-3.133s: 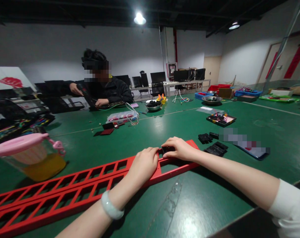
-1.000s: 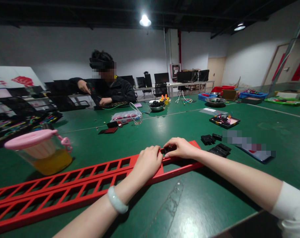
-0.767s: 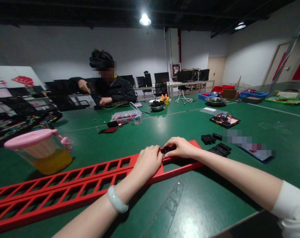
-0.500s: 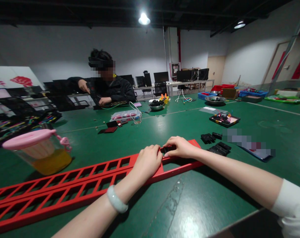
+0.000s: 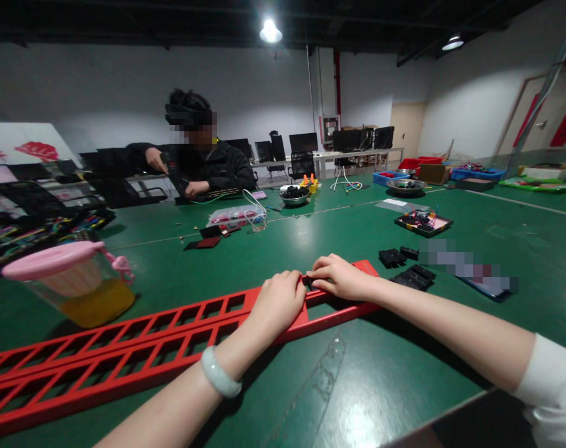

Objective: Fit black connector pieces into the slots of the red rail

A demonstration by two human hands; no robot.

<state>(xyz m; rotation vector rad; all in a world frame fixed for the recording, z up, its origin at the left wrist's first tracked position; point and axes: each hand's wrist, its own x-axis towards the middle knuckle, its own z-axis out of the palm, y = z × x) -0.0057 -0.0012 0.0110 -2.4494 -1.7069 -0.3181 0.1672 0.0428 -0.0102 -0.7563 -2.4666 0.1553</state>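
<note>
Now less of the black part (image 5: 309,284) shows — right hand (image 5: 339,277) flatter.

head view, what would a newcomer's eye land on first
Probably the long bright red frame, running from the left edge past the middle of the green table, with the left hand resting on it and the right hand just beyond. Next, perhaps, the pink-lidded jug at left, behind the frame. The glowing lamp at top centre also stands out.
</note>
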